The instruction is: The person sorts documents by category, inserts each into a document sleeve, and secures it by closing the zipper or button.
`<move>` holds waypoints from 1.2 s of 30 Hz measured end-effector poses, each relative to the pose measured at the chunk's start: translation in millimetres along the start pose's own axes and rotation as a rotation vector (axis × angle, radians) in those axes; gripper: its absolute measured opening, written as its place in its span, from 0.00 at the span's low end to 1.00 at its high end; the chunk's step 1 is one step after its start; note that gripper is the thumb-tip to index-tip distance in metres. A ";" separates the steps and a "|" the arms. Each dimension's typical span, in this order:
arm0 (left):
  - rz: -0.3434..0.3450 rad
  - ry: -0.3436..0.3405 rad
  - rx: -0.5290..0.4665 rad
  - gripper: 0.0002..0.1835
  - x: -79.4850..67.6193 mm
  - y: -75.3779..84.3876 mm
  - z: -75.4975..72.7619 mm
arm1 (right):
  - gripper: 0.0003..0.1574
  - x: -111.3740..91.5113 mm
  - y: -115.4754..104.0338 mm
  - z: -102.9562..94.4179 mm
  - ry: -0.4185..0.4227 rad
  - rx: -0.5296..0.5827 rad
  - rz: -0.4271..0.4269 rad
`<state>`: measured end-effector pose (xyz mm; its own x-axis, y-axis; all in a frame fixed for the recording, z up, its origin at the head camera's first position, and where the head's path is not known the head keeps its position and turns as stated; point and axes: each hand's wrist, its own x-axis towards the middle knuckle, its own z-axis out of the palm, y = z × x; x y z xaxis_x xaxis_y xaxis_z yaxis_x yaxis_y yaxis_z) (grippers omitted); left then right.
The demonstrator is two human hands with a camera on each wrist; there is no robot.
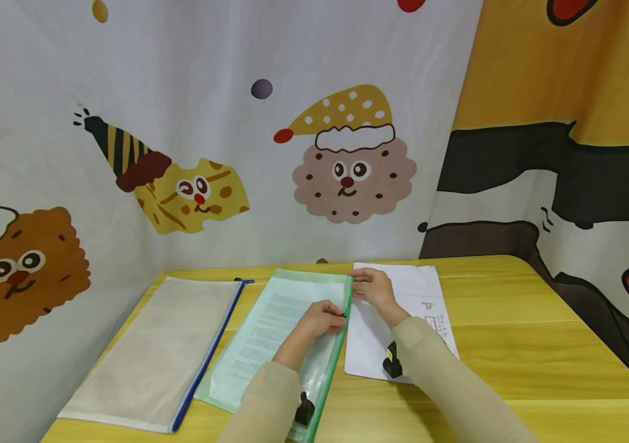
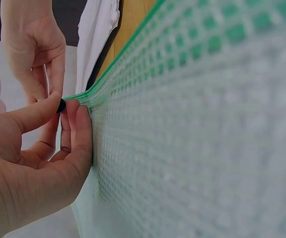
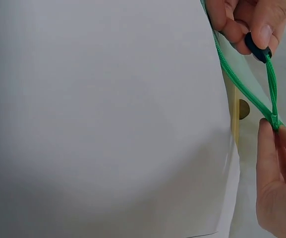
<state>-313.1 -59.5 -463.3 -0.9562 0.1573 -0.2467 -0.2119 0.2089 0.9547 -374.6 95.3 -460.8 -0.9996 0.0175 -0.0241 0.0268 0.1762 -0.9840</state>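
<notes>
A green mesh zip pouch (image 1: 261, 369) lies in the middle of the table, with a sheet of printed text showing through it. My left hand (image 1: 322, 318) is over its right side and pinches the black zipper pull (image 3: 257, 47) between thumb and fingers. From that pull a green cord (image 3: 272, 82) stretches toward the pouch's far right corner. There my right hand (image 1: 374, 288) pinches the end of the green zipper edge (image 3: 242, 85) with its fingertips. In the left wrist view the mesh face fills the right side, close beside the left fingers.
To the left lies a whitish zip pouch (image 1: 148, 351) with a blue zipper edge. White papers (image 1: 369, 351) with small line drawings lie on the right, under the right forearm. A cartoon-printed curtain (image 1: 225, 61) hangs behind the wooden table (image 1: 524, 344).
</notes>
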 end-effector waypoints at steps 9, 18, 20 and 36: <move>-0.010 0.009 -0.006 0.08 -2.7 0.8 0.4 | 0.17 0.1 1.3 2.7 0.047 -0.002 -0.010; -0.038 0.001 0.004 0.08 -8.0 2.4 -1.8 | 0.16 0.7 3.2 5.4 0.073 -0.006 -0.037; -0.047 -0.007 0.004 0.08 -9.1 2.9 -2.7 | 0.15 0.4 2.9 5.3 0.075 -0.017 -0.038; -0.043 -0.053 0.089 0.08 -18.2 2.6 -11.0 | 0.15 0.4 0.0 5.0 0.078 0.012 -0.029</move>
<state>-298.5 -72.4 -454.5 -0.9341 0.1971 -0.2977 -0.2313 0.3014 0.9250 -375.1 90.4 -461.8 -0.9959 0.0889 0.0180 -0.0030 0.1661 -0.9861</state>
